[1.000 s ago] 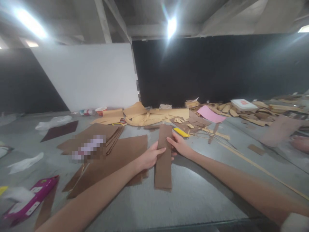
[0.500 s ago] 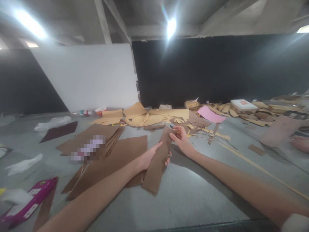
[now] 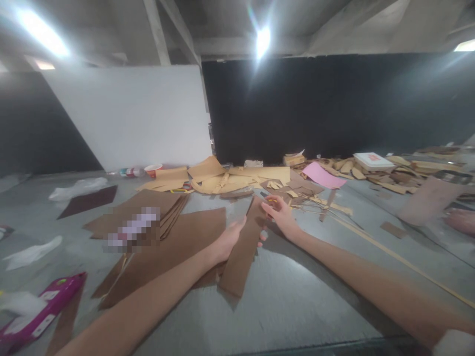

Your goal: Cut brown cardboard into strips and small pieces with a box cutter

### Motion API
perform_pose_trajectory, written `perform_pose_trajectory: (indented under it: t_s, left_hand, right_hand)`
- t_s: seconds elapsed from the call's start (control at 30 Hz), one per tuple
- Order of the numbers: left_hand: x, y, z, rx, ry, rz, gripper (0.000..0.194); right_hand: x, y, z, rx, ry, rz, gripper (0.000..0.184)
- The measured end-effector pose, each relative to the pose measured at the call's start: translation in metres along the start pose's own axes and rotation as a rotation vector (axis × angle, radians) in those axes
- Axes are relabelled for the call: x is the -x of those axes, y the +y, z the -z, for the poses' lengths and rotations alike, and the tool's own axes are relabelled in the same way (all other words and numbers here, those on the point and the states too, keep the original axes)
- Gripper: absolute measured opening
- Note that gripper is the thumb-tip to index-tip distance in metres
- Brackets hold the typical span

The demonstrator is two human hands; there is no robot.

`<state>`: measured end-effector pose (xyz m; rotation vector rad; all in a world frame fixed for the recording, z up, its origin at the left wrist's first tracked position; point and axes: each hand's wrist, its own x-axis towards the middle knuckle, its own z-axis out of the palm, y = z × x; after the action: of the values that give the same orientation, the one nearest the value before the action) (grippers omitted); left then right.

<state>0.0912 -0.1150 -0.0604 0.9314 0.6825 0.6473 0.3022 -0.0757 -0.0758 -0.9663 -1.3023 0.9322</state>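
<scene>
A long brown cardboard strip is tilted up off the grey floor, its near end resting low. My left hand grips the strip's left edge, fingers wrapped behind it. My right hand is closed at the strip's far end and holds a small yellow tool, only partly visible. A large brown cardboard sheet lies flat just left of the strip.
A stack of brown sheets lies further left. Tan cardboard offcuts and a pink sheet litter the floor beyond. A magenta box is at near left. A white board leans against the dark wall.
The strip lay flat under both hands; now it is lifted and angled leftward. My right hand left the strip's edge, picked the yellow tool off the floor and holds it at the strip's far end.
</scene>
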Motion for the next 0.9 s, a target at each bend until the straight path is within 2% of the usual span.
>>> perform_pose_trajectory:
  t_s: [0.13, 0.27, 0.47, 0.6, 0.7, 0.9]
  left_hand:
    - [-0.004, -0.007, -0.002, 0.033, 0.076, -0.114, 0.044]
    - [-0.009, -0.011, -0.002, 0.070, 0.101, -0.240, 0.030]
    - [-0.010, -0.013, -0.004, 0.047, 0.100, -0.257, 0.047]
    - [-0.009, -0.017, -0.007, -0.060, 0.090, -0.300, 0.054]
    - [-0.008, -0.021, -0.005, -0.178, 0.192, -0.365, 0.045]
    - [-0.009, -0.025, 0.001, -0.195, 0.331, -0.393, 0.042]
  right_hand:
    - [0.002, 0.002, -0.003, 0.034, -0.020, -0.102, 0.057]
    - [0.002, 0.005, 0.000, 0.051, -0.057, -0.038, 0.054]
    - [0.002, 0.008, 0.003, 0.016, -0.136, 0.006, 0.053]
    - [0.004, 0.009, 0.000, -0.034, -0.154, -0.010, 0.052]
    - [0.005, 0.008, -0.003, -0.001, -0.138, -0.004, 0.045]
    - [0.009, 0.004, -0.003, 0.172, -0.086, -0.003, 0.055]
